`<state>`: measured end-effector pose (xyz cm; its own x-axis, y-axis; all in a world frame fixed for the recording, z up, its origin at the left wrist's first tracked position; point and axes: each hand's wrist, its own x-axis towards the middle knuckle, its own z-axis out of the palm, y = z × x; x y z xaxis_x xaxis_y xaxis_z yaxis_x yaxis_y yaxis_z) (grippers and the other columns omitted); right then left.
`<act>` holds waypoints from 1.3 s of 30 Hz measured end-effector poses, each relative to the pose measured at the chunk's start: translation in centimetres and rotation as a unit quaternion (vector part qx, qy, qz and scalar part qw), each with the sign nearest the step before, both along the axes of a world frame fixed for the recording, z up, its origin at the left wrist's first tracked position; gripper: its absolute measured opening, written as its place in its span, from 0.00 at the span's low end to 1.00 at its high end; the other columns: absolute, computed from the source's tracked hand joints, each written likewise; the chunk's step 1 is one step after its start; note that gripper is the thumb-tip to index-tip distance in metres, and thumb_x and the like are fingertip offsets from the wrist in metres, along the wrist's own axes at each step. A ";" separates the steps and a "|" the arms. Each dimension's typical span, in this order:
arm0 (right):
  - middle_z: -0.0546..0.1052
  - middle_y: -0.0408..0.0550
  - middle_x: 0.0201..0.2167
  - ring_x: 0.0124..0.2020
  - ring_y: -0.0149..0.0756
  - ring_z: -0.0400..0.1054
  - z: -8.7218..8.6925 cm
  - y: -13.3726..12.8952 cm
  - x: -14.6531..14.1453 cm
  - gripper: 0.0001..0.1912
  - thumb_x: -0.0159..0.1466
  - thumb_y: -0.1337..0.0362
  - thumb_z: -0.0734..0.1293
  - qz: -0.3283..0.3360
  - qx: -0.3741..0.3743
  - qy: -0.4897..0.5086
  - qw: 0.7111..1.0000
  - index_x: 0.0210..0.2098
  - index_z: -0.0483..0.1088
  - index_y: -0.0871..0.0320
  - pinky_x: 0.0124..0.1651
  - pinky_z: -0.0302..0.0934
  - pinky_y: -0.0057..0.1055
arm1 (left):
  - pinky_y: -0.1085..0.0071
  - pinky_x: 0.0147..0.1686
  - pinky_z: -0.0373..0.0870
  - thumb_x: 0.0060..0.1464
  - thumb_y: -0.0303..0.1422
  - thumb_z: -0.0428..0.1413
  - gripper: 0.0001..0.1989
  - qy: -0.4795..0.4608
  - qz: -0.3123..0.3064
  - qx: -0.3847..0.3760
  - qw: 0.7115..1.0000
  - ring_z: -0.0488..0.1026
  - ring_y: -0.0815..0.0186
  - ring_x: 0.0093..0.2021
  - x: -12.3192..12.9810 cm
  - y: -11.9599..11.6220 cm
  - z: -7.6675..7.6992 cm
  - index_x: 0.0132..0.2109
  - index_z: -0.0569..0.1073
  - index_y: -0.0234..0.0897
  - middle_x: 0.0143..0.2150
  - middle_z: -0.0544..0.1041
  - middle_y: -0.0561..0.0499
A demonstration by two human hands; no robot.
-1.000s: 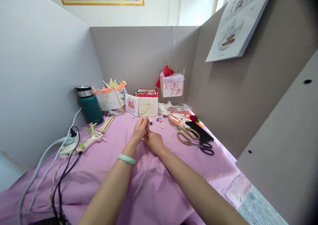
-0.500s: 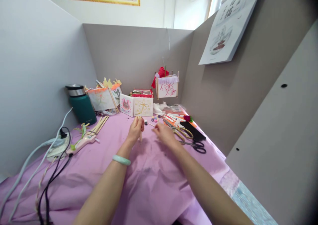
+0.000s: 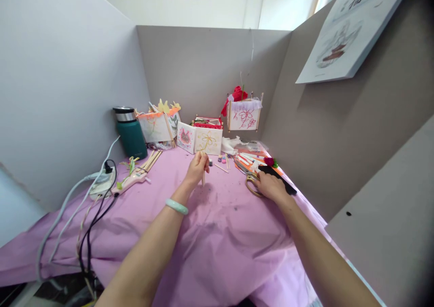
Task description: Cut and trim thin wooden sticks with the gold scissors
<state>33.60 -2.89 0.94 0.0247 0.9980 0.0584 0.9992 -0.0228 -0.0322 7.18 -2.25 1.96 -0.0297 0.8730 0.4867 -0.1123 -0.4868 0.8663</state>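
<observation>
My left hand is closed round a thin wooden stick, whose lower end points down to the cloth. A pale green bangle circles that wrist. At the right, my right hand lies over the scissors with its fingers curled at the handles. One gold loop of a pair of scissors shows beside the fingertips; the black-handled pair is hidden under the hand. Just behind the hand lies a black phone-like slab. Loose thin sticks rest on the cloth between my hands.
Decorated panel boxes and drawn white panels stand at the back. A green flask, a bundle of sticks, a pink glue gun and cables are at left. Markers lie at right; grey partitions enclose the table.
My right hand has moved right, from beside the left hand to the scissors, and the stick near it lies on the cloth. The left hand keeps its stick. The view has swung slightly left.
</observation>
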 end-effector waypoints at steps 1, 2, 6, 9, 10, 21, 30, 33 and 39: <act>0.74 0.60 0.43 0.44 0.50 0.69 0.1 -0.1 0.0 0.23 0.65 0.49 0.55 0.005 0.000 -0.004 1.000 0.48 0.65 0.60 0.41 0.59 0.40 | 0.76 0.21 0.64 0.58 0.43 0.50 0.15 0.005 0.008 0.004 1.000 0.59 0.75 0.20 0.1 0.1 0.0 0.30 0.60 0.38 0.23 0.61 0.58; 0.74 0.60 0.44 0.45 0.51 0.69 0.1 -0.1 0.0 0.23 0.64 0.49 0.57 0.008 -0.001 -0.009 1.000 0.48 0.65 0.60 0.41 0.59 0.39 | 0.76 0.22 0.64 0.58 0.43 0.50 0.15 0.011 0.012 0.006 1.000 0.60 0.75 0.20 0.1 0.2 0.0 0.30 0.60 0.38 0.23 0.61 0.58; 0.74 0.59 0.44 0.44 0.50 0.69 -0.2 0.1 -0.2 0.22 0.62 0.52 0.60 0.020 0.011 -0.013 1.000 0.49 0.65 0.60 0.40 0.59 0.37 | 0.76 0.21 0.61 0.58 0.44 0.50 0.15 0.027 0.002 -0.007 1.000 0.59 0.75 0.20 0.2 0.5 -0.2 0.29 0.59 0.38 0.22 0.60 0.59; 0.75 0.59 0.42 0.42 0.49 0.70 -0.1 0.4 0.1 0.25 0.62 0.48 0.59 0.012 0.023 0.021 0.999 0.50 0.65 0.60 0.38 0.59 0.36 | 0.76 0.21 0.59 0.57 0.45 0.49 0.17 0.016 -0.012 -0.011 1.000 0.57 0.75 0.19 0.1 0.4 -0.3 0.29 0.58 0.38 0.21 0.59 0.60; 0.75 0.59 0.42 0.42 0.50 0.70 0.1 0.5 0.5 0.27 0.61 0.47 0.59 0.007 0.025 0.040 0.999 0.51 0.65 0.59 0.38 0.59 0.37 | 0.76 0.21 0.59 0.57 0.46 0.49 0.17 0.013 -0.019 -0.008 1.000 0.56 0.75 0.19 0.0 0.3 -0.2 0.29 0.58 0.38 0.21 0.59 0.60; 0.72 0.48 0.34 0.27 0.33 0.67 1.9 -4.0 0.9 0.24 0.58 0.47 0.64 0.166 -0.054 0.639 0.749 0.48 0.63 0.53 0.25 0.61 0.28 | 0.76 0.20 0.55 0.55 0.48 0.51 0.18 -0.016 -0.055 -0.016 0.998 0.53 0.75 0.19 0.2 0.0 0.1 0.29 0.60 0.38 0.20 0.57 0.60; 0.68 0.39 0.26 0.23 0.29 0.62 5.2 -3.9 -4.6 0.21 0.55 0.52 0.68 0.257 -0.005 0.516 0.817 0.42 0.62 0.54 0.24 0.57 0.26 | 0.76 0.20 0.53 0.55 0.48 0.51 0.18 -0.027 -0.072 -0.027 0.997 0.53 0.75 0.19 0.0 -0.2 0.3 0.30 0.60 0.37 0.21 0.58 0.59; 0.71 0.41 0.30 0.30 0.33 0.66 6.2 -3.0 -5.6 0.26 0.51 0.51 0.71 0.253 0.050 0.385 0.886 0.43 0.63 0.54 0.31 0.58 0.28 | 0.76 0.20 0.53 0.54 0.49 0.52 0.19 -0.021 -0.071 -0.024 0.997 0.53 0.75 0.19 0.3 -0.2 0.3 0.29 0.60 0.37 0.20 0.57 0.59; 0.75 0.44 0.35 0.34 0.39 0.68 8.4 -1.5 -6.3 0.27 0.49 0.46 0.72 0.279 0.098 0.131 0.946 0.41 0.66 0.54 0.30 0.52 0.28 | 0.75 0.19 0.52 0.52 0.49 0.54 0.20 -0.043 -0.078 -0.034 0.995 0.51 0.75 0.18 0.2 0.2 0.1 0.29 0.59 0.38 0.20 0.57 0.60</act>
<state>27.35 -4.43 9.36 -0.4645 0.8302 0.3083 0.8106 0.5388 -0.2296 7.42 -2.08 2.06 0.0706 0.9009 0.4283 -0.2568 -0.3985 0.8805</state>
